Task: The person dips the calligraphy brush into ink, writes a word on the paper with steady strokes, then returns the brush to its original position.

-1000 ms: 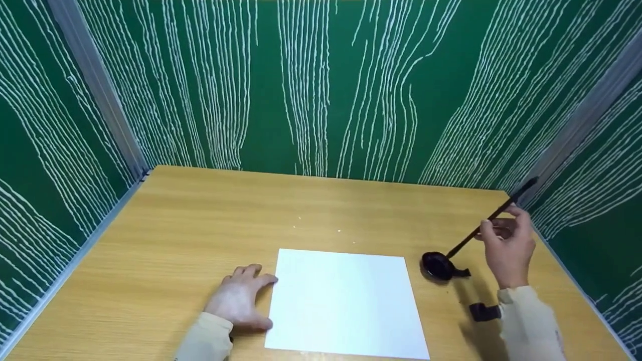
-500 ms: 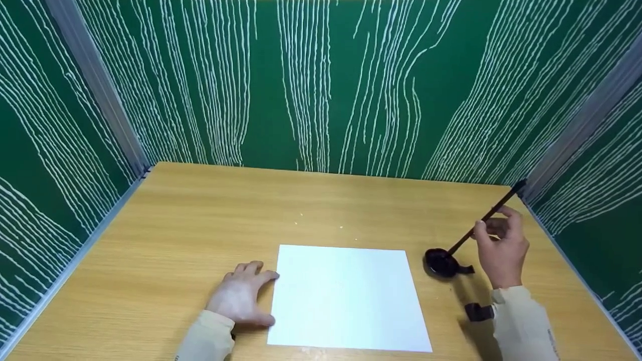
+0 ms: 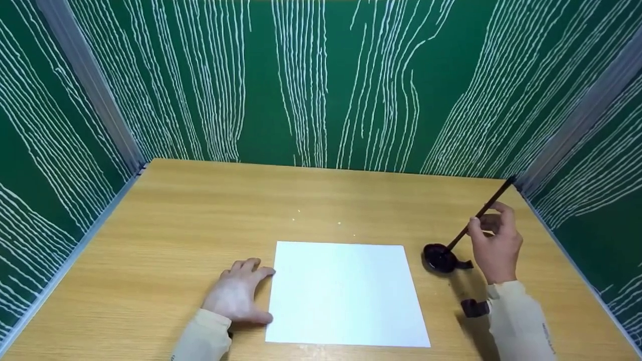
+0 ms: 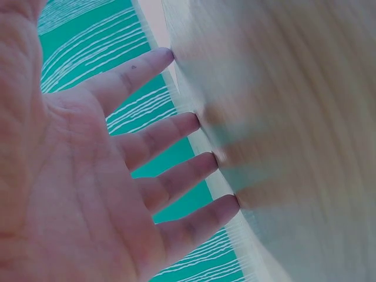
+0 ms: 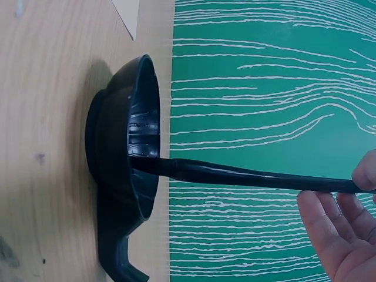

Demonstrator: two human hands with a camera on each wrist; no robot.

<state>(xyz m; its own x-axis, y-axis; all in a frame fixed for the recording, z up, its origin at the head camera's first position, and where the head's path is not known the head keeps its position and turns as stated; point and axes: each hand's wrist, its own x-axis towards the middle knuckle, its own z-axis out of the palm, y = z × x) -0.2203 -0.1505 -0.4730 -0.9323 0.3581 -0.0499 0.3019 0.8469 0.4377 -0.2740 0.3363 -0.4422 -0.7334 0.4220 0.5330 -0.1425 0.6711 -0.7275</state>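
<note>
My right hand (image 3: 496,248) pinches the dark shaft of a calligraphy brush (image 3: 495,196) between thumb and fingers. The brush leans, its top end toward the back right corner. Its bristle end dips into a black ink dish (image 3: 437,258), whose fluted inner wall shows in the right wrist view; the brush (image 5: 235,174) crosses the rim there. A stubby spout-like arm juts from the dish's side. My left hand (image 3: 233,293) rests beside a blank white sheet of paper (image 3: 346,296), fingers spread, thumb and index fingertips at its left edge. In the left wrist view the fingertips (image 4: 226,202) press the table.
The wooden table (image 3: 326,195) is walled by green panels (image 3: 261,85) with white wavy lines. Metal posts stand at both back corners. A few pale specks (image 3: 339,223) lie behind the paper. A small dark block (image 3: 474,308) sticks out from the right cuff.
My right hand and the brush's top end have shifted a little left, while the bristle end stays in the ink dish. The left hand keeps its place at the paper.
</note>
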